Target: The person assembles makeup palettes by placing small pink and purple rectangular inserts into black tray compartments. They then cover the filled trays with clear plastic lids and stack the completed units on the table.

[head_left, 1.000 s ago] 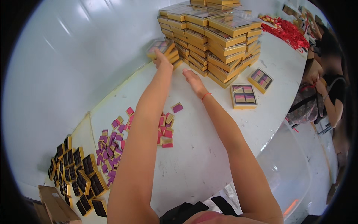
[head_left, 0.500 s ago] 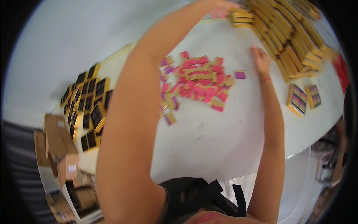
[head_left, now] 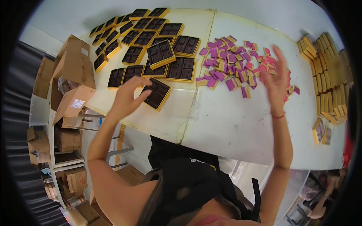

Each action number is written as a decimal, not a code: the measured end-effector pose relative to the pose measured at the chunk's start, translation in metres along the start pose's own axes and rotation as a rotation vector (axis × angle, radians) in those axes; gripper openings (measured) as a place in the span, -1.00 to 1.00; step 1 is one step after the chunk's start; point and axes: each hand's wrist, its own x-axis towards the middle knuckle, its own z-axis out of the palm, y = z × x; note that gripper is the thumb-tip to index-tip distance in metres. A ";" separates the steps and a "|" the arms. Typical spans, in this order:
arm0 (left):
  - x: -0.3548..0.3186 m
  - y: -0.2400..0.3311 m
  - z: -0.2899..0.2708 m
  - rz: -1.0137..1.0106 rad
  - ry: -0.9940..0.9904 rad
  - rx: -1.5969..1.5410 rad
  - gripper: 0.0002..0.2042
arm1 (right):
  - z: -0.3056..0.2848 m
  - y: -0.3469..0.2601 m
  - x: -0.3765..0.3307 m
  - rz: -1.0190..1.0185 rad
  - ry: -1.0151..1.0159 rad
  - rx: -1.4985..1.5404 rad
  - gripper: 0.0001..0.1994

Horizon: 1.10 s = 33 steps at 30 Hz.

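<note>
The left hand (head_left: 130, 92) hovers with fingers curled loosely, gripping nothing, its fingertips just at the edge of a yellow tray (head_left: 157, 93) with dark compartments lying on the white table (head_left: 233, 124). The right hand (head_left: 277, 81) is raised, fingers spread and empty, blurred, over a heap of pink and purple packets (head_left: 235, 66)

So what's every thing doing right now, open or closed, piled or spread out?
Left hand: open, fingers curled over a tray.
Right hand: open, empty, raised above the table.
Nearest tray: open, compartments empty.
Other trays: open, laid flat, some overlapping.
Pink and purple packets: scattered loose.
Yellow boxes: closed, stacked.
Cardboard cartons: flaps open.
</note>
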 end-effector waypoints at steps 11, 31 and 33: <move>-0.080 -0.032 0.102 0.055 0.131 0.068 -0.54 | 0.165 -0.252 -0.032 -0.552 -0.896 0.647 -0.60; -0.054 0.046 0.147 0.280 0.003 -0.410 -0.62 | 0.001 -0.063 -0.193 0.145 -0.470 -1.047 -0.37; -0.031 0.058 0.136 0.382 0.089 -0.311 -0.56 | -0.042 -0.044 -0.202 0.218 -0.388 -1.123 -0.39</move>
